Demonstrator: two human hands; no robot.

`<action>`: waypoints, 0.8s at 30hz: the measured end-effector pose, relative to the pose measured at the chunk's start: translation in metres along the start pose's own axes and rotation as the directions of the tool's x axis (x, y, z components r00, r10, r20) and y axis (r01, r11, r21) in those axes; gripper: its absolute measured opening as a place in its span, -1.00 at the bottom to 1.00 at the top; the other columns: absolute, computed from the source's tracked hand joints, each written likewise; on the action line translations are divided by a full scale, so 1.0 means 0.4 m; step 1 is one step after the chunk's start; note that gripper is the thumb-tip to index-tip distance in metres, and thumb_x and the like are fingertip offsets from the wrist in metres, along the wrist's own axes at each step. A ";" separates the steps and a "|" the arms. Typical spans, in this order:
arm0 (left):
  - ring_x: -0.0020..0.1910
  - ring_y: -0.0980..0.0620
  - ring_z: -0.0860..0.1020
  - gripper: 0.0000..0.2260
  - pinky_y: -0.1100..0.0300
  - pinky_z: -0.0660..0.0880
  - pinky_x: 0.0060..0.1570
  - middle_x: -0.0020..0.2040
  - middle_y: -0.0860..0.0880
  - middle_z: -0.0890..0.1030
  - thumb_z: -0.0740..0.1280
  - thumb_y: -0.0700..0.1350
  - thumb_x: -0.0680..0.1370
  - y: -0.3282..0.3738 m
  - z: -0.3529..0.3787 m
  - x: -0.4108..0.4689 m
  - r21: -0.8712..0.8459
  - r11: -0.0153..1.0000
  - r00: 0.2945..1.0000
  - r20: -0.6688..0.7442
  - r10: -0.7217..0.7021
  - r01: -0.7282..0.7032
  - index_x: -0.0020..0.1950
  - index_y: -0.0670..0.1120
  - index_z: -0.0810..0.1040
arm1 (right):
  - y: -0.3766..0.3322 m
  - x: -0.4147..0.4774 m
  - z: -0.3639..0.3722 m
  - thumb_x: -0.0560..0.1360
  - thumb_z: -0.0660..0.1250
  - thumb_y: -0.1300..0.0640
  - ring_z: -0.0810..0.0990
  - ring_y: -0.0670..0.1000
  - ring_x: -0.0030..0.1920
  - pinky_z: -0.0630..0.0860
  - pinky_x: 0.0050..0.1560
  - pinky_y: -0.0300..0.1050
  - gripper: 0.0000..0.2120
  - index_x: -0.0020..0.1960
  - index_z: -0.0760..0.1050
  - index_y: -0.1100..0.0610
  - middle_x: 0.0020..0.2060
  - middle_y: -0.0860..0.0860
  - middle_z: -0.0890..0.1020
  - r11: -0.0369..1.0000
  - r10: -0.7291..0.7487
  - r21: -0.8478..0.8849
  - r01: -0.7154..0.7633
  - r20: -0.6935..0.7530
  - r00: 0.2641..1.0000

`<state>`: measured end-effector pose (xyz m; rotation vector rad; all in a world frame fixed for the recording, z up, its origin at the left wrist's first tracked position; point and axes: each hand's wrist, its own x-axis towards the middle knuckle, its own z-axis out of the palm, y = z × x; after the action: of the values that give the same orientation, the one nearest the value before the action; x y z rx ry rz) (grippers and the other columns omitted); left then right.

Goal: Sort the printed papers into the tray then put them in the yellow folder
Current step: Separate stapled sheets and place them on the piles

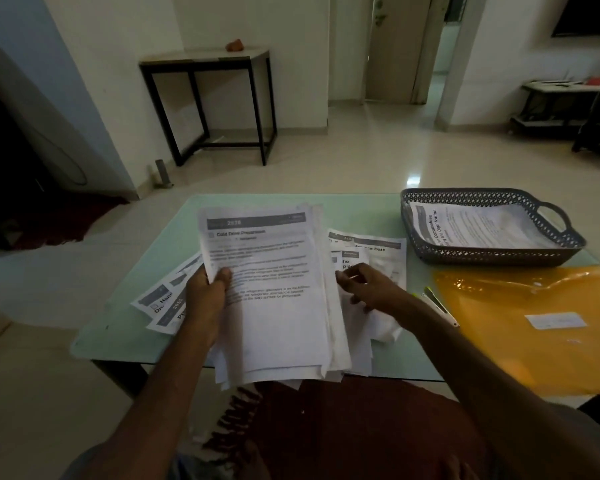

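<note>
Over glass table (361,209), left hand (207,292) pinching flat paper stack (278,313), right hand (369,287) grip unclear

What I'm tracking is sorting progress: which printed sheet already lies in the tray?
The sheet turned sideways inside the dark mesh tray, far right. The rest are in the stack the left hand grips or loose on the table.

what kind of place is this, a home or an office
Most likely a home living room: a low glass table on a tiled floor, a small side table against the wall, and a doorway beyond.
</note>
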<state>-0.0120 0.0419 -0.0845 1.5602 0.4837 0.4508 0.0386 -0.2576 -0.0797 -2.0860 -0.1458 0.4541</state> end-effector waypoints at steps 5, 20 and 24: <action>-0.12 0.06 0.64 -0.89 0.23 0.56 -0.16 -0.06 0.03 0.66 0.33 -0.23 0.61 -0.013 0.033 -0.005 -0.022 0.999 0.997 0.080 -0.021 0.023 0.07 -0.05 0.57 | -0.001 0.004 0.030 0.59 0.36 0.12 0.63 0.06 0.13 0.65 0.09 0.04 -0.58 0.40 0.33 -0.08 0.19 0.01 0.60 0.992 -0.084 0.100 0.071 0.128 0.988; 0.05 -0.08 0.64 -0.79 -0.09 0.56 0.17 0.08 -0.03 0.67 0.35 -0.13 0.59 -0.002 -0.072 0.063 0.144 0.988 0.987 -0.137 0.083 -0.063 0.22 -0.08 0.60 | 0.023 0.014 0.088 0.40 0.51 -0.23 0.43 0.14 0.18 0.45 0.14 0.04 -0.51 0.09 0.47 0.10 0.26 0.08 0.42 0.770 -0.235 -0.627 0.113 -0.115 0.965; 0.05 -0.08 0.64 -0.79 -0.08 0.57 0.16 0.08 -0.02 0.67 0.35 -0.13 0.59 -0.004 -0.065 0.061 0.165 0.984 0.991 -0.101 0.092 -0.075 0.22 -0.04 0.59 | 0.057 0.020 0.026 0.24 0.62 -0.26 0.29 0.19 0.32 0.34 0.32 0.07 -0.03 0.43 0.26 0.14 0.31 0.15 0.33 0.836 -0.070 -0.548 -0.043 -0.183 0.981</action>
<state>-0.0064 0.0772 -0.0853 1.7223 0.5499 0.5744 0.0401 -0.2592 -0.1059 -2.6844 -0.1909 0.2015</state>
